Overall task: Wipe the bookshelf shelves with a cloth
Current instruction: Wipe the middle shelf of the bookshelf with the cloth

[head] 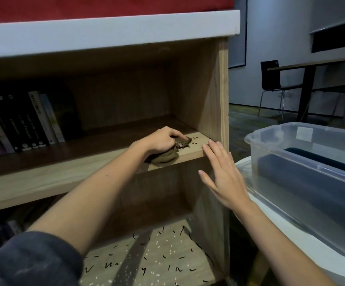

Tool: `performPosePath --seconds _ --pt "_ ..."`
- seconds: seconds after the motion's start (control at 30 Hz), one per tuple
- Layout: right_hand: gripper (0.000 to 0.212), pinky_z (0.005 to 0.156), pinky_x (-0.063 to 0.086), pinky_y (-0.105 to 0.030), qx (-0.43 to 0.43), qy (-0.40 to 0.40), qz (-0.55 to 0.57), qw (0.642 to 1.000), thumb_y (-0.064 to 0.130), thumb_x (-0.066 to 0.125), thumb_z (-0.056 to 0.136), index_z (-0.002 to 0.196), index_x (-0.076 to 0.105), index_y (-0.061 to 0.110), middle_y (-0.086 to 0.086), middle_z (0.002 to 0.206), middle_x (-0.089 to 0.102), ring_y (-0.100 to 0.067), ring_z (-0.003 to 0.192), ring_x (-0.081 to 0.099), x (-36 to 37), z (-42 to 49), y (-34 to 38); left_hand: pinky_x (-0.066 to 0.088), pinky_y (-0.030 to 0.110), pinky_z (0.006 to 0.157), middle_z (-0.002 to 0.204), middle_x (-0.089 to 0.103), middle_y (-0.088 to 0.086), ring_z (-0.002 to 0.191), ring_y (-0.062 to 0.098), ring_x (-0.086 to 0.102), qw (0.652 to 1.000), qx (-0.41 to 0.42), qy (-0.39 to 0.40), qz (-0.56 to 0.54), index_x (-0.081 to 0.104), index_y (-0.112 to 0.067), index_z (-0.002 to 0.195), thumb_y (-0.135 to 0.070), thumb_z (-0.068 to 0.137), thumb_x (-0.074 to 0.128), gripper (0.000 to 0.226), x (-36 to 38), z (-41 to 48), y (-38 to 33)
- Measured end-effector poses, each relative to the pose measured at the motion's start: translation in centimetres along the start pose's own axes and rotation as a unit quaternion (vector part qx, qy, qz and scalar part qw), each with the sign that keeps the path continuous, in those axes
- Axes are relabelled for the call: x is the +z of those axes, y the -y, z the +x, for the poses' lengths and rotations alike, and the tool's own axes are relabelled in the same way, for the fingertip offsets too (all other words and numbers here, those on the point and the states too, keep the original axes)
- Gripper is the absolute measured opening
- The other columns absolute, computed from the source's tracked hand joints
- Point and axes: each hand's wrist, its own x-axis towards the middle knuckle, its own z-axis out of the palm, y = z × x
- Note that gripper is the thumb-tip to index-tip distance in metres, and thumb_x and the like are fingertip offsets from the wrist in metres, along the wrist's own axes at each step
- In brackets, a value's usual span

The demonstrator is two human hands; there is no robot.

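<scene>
Oak-toned wood makes up the open bookshelf (204,83), which is capped by a thick white slab (105,27). Its middle shelf board (43,182) runs the full width. The lower shelf (157,254) beneath is strewn with short dark dashes and pale specks. Near on the right, just beside the bookshelf, a clear plastic storage bin (270,162) sits on a white table (281,244). Far right stands a black chair (270,77). A row of upright, mostly black-spined books (23,120) fills the board's left end, well apart from the hands.

The left hand (161,140) grips a crumpled olive-brown cloth (165,158) at the board's near right, the cloth overhanging the front edge. The right hand (223,176) is spread flat, fingers straight, at the front right corner; whether it touches the wood cannot be told. Small dark scraps (194,140) lie on the board between the cloth and the side panel.
</scene>
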Motion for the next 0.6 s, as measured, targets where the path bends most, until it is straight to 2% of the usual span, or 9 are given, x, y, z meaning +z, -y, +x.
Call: performPosePath --seconds 0.13,0.27,0.4,0.6 --pt "0.062 0.114 0.004 -0.031 -0.003 0.015 0.006 1.000 0.054 0.025 0.091 0.146 0.013 0.029 0.011 0.152 0.004 0.000 0.140 -0.007 -0.3 0.0 0.0 0.033 0.024 0.106 0.128 0.056 -0.002 0.121 0.010 0.047 0.999 0.033 0.038 -0.006 0.066 -0.023 0.114 0.001 0.094 0.042 0.040 -0.6 -3.0 0.9" --pt "0.063 0.112 -0.001 -0.027 0.008 0.019 0.007 1.000 0.055 0.024 0.090 0.146 0.011 0.031 0.014 0.151 0.001 0.001 0.139 -0.010 -0.3 0.0 0.2 0.031 0.022 0.103 0.135 0.053 0.003 0.126 0.016 0.045 0.999 0.003 0.032 0.019 0.063 -0.024 0.121 -0.001 0.093 0.041 0.042 -0.4 -0.6 0.1" --pt "0.062 0.113 0.002 -0.028 0.002 0.019 0.006 1.000 0.055 0.023 0.089 0.144 0.008 0.032 0.013 0.151 0.004 -0.002 0.140 -0.004 -0.7 0.0 0.2 0.025 0.019 0.099 0.140 0.048 0.006 0.132 0.019 0.039 0.999 -0.024 0.033 -0.005 0.059 -0.016 0.126 0.003 0.093 0.034 0.045 0.9 2.5 -1.8" --pt "0.062 0.114 0.006 -0.031 -0.011 0.017 0.012 1.000 0.052 0.026 0.090 0.145 0.008 0.031 0.013 0.152 0.006 -0.002 0.141 -0.002 -0.7 -0.1 -0.3 0.027 0.018 0.100 0.136 0.051 0.002 0.126 0.013 0.043 0.998 0.033 0.054 -0.002 0.061 -0.020 0.123 -0.001 0.095 0.041 0.039 -0.1 -0.2 -0.5"
